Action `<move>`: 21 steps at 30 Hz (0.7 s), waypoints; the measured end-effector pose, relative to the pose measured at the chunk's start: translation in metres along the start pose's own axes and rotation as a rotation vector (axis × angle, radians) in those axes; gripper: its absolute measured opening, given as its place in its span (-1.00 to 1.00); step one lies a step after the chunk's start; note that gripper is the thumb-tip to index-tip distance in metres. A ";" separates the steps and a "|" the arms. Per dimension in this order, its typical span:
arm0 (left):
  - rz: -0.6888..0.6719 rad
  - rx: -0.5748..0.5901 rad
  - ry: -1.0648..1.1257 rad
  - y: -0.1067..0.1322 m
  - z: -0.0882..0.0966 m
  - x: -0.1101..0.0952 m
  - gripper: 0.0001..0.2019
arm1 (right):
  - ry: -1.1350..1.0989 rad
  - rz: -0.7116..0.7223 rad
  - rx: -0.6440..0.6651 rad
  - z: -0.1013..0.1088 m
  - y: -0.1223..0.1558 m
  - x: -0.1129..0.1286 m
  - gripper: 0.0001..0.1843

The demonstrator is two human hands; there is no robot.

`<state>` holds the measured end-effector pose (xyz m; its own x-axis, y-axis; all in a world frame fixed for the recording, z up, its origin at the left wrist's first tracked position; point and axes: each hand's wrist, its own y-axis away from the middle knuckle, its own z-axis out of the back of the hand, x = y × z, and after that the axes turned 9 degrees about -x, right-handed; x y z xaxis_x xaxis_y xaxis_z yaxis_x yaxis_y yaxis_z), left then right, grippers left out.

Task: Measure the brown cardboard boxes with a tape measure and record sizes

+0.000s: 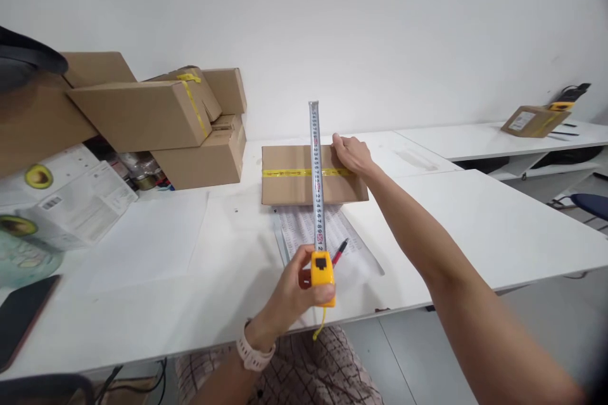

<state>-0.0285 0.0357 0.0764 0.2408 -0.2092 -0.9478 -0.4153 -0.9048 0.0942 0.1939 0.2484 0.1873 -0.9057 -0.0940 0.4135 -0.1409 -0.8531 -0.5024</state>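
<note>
Fingers of the left hand point(289, 288), lower centre: closed around a yellow plastic tape-measure case point(322, 275), thumb across its near end. Fingers of the right hand point(355, 155), centre right: partly curled on the far right part of a flat, brown, rectangular cardboard box point(285, 191); whether they grip it or merely rest there, cannot tell.

Table, one, white, smooth-topped point(152, 316): spans the frame from lower left to right.
Stack of brown cardboard cartons point(142, 114): upper left, several, some banded in yellow tape.
Carton, one, white, printed with halved avocados point(66, 202): left edge, tilted.
Cardboard box, as above: centre of the frame, a yellow tape strip point(285, 173) running lengthwise along it.
Printed white paper point(354, 240): just below the box in the frame, partly hidden by it.
Blade, silver metal with black and red numerals point(318, 205): extended from the case up the centre, crossing in front of the box and ending against the white wall in view; contact with the box unclear.
Slab, flat, black point(26, 319): lower left.
Wristwatch, pale, pink-white strap point(254, 351): left wrist.
Pen, red and black point(340, 252): on the paper, just right of the case.
</note>
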 end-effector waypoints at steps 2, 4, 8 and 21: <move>0.053 -0.004 0.014 0.002 -0.004 0.014 -0.45 | -0.021 -0.020 0.003 -0.001 -0.003 0.001 -0.24; 0.101 -0.005 0.027 0.005 -0.005 0.022 -0.45 | -0.038 -0.033 -0.006 -0.004 -0.005 0.001 -0.17; 0.136 -0.009 0.054 0.013 -0.006 0.034 -0.42 | -0.050 -0.046 -0.035 -0.010 -0.009 0.001 -0.11; 0.175 0.001 0.130 0.020 -0.016 0.051 -0.37 | -0.020 -0.072 -0.046 -0.014 -0.015 0.008 -0.28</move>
<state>-0.0101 0.0011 0.0344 0.2760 -0.4093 -0.8696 -0.4620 -0.8499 0.2534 0.1831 0.2678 0.1872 -0.8846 -0.0441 0.4643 -0.2237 -0.8334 -0.5054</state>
